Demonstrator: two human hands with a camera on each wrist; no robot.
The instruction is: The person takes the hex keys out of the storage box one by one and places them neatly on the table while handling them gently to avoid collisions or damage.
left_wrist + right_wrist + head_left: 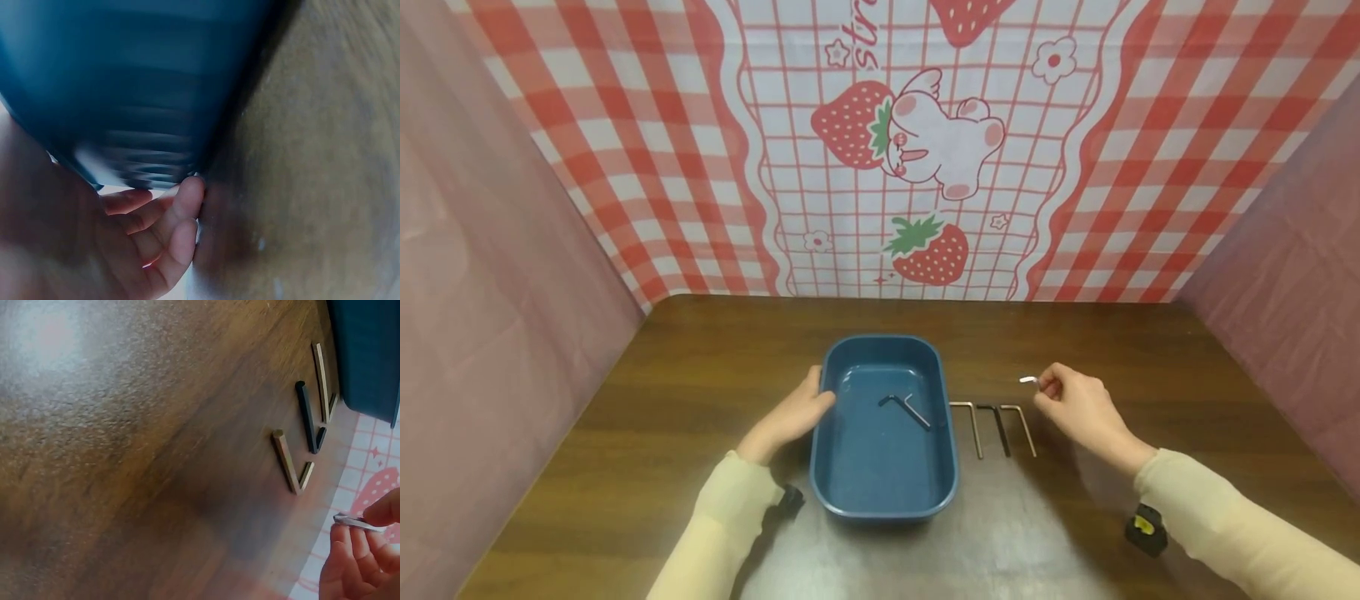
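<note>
In the head view my right hand (1084, 410) pinches a small silver hex key (1028, 380) between thumb and fingertips, above the table. The right wrist view shows this silver key (357, 522) lying across the fingers. My left hand (790, 421) holds the left side of a blue plastic bin (884, 512), its thumb at the rim and its curled fingers (189, 197) low against the outer wall. Inside the bin lie a dark hex key (916, 412) and a thinner, paler one, partly overlapping. Right of it rest two bronze-coloured hex keys (977, 433) with a black hex key (1002, 433) between them.
The wooden table (715, 358) ends against a red-checked strawberry cloth (700, 167) at the back. Pink curtains (490, 250) hang on both sides. A dark wrist device (1146, 531) sits under the right sleeve.
</note>
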